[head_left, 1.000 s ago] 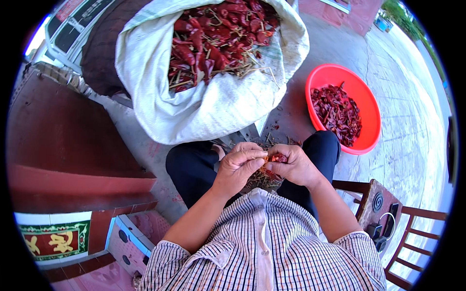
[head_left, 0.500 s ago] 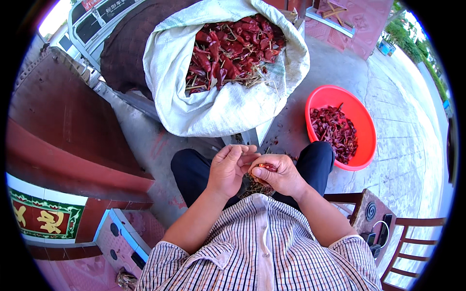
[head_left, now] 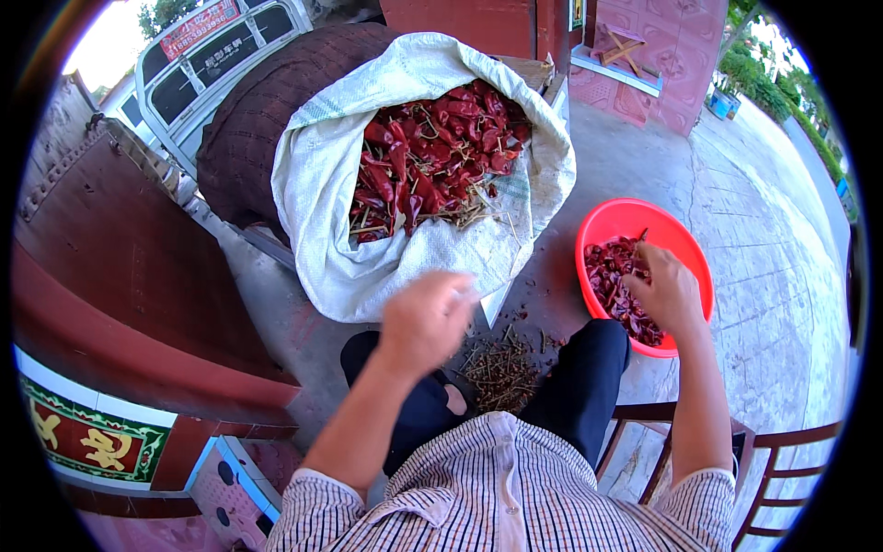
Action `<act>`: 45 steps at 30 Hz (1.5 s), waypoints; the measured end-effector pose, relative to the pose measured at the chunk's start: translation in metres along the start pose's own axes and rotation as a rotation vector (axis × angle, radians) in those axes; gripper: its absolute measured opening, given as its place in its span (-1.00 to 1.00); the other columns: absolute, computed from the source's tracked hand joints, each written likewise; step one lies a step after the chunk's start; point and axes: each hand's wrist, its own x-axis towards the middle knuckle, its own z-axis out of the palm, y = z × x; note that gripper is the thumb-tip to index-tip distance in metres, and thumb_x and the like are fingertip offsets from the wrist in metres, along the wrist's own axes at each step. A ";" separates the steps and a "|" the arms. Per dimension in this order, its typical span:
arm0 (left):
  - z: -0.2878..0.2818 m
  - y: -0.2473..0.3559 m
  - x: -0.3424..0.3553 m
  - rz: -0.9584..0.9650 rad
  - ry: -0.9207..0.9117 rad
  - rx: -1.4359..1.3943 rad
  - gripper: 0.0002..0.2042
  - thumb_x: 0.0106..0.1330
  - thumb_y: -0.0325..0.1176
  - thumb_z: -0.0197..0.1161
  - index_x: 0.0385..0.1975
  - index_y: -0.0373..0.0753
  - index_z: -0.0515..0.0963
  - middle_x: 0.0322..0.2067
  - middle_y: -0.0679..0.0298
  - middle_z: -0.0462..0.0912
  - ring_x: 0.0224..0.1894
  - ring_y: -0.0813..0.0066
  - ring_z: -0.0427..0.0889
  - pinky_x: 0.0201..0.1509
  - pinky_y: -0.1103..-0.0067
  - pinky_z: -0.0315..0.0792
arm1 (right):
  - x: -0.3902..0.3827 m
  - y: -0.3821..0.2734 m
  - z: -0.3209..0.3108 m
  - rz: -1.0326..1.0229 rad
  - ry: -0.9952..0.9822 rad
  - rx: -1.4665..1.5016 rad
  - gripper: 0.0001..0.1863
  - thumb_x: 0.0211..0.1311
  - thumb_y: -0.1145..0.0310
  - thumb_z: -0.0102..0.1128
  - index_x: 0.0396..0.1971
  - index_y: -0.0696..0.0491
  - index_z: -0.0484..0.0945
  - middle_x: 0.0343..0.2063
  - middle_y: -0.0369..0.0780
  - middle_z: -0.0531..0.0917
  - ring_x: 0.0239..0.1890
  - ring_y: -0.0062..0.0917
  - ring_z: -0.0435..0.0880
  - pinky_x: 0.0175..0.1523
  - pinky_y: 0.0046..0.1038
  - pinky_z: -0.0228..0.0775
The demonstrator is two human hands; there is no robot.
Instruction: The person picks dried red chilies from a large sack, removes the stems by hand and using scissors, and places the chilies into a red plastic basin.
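My right hand (head_left: pixel 670 290) hangs over a red plastic basin (head_left: pixel 696 247) at the right, its thumb and fingers apart, with no pepper visible in its grip. Dried red chili peppers (head_left: pixel 610 274) lie in the basin just below the fingertips. Smeared by motion, my left hand (head_left: pixel 428 322) is in front of the near edge of a large white woven sack (head_left: pixel 322 202); what its fingers do is unclear. The sack's mouth is folded open and full of red chili peppers (head_left: pixel 441 156), with loose pale stems (head_left: pixel 474 210) along the near side.
Between my knees, a heap of broken stems (head_left: pixel 501 371) covers the floor. A dark quilted cover (head_left: pixel 253 129) and a vehicle (head_left: pixel 198 64) stand behind the sack. A maroon metal panel (head_left: pixel 147 267) is on the left, a wooden chair (head_left: pixel 791 460) at lower right.
My hands have parted from in front of my lap: the right swung out over the basin, the left rose toward the sack. The red pepper held in the right hand no longer shows there.
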 end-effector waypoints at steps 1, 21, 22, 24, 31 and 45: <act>-0.007 -0.018 0.014 -0.039 0.070 0.108 -0.81 0.28 -0.34 0.36 -0.18 -0.27 0.68 -0.26 0.09 0.74 -0.27 0.18 0.74 -0.17 0.39 0.59 | -0.003 -0.021 -0.018 -0.067 -0.065 0.055 -0.63 0.16 0.19 0.39 -0.12 0.11 0.68 -0.22 -0.08 0.73 -0.17 -0.17 0.74 -0.09 -0.22 0.58; -0.059 -0.052 0.044 -0.338 0.318 0.024 -0.81 0.29 -0.30 0.34 -0.37 -0.33 0.63 -0.47 0.14 0.64 -0.43 0.37 0.61 -0.28 0.41 0.46 | -0.010 -0.179 -0.130 -0.812 -0.132 0.503 -0.82 0.04 0.29 0.37 -0.35 0.01 0.69 -0.38 -0.20 0.70 -0.44 -0.31 0.71 -0.46 -0.26 0.44; -0.067 -0.045 0.025 -0.423 0.316 -0.061 -0.81 0.29 -0.32 0.35 -0.38 -0.34 0.62 -0.52 0.20 0.60 -0.46 0.48 0.55 -0.32 0.47 0.43 | 0.003 -0.178 -0.095 -0.663 -0.134 0.642 -0.83 0.07 0.29 0.38 -0.33 0.01 0.69 -0.40 -0.22 0.71 -0.44 -0.30 0.71 -0.45 -0.23 0.46; -0.050 -0.017 0.005 -0.472 0.260 -0.229 -0.82 0.29 -0.35 0.36 -0.44 -0.34 0.59 -0.58 0.32 0.53 -0.50 0.63 0.46 -0.39 0.53 0.38 | 0.020 -0.182 -0.027 -0.317 -0.094 0.923 -0.61 0.24 0.24 0.37 -0.06 0.22 0.62 -0.24 -0.01 0.72 -0.25 -0.16 0.75 -0.18 -0.28 0.60; 0.008 -0.001 -0.049 -0.085 0.111 -0.149 -0.85 0.22 -0.43 0.45 -0.39 -0.30 0.59 -0.59 0.32 0.54 -0.55 0.59 0.51 -0.42 0.58 0.42 | -0.004 -0.189 0.075 -0.133 -0.531 1.354 -0.49 0.40 0.17 0.32 0.17 0.20 0.49 -0.13 -0.10 0.70 -0.12 -0.49 0.68 0.02 -0.41 0.55; 0.000 -0.024 -0.036 0.013 -0.133 -0.429 -0.88 0.32 -0.47 0.39 -0.19 -0.29 0.70 -0.09 0.15 0.63 -0.04 0.39 0.61 0.05 0.49 0.50 | -0.013 -0.161 0.078 -0.257 -0.772 1.308 -0.76 0.43 0.31 0.23 -0.13 0.18 0.49 -0.39 -0.21 0.58 -0.37 -0.55 0.58 -0.18 -0.45 0.48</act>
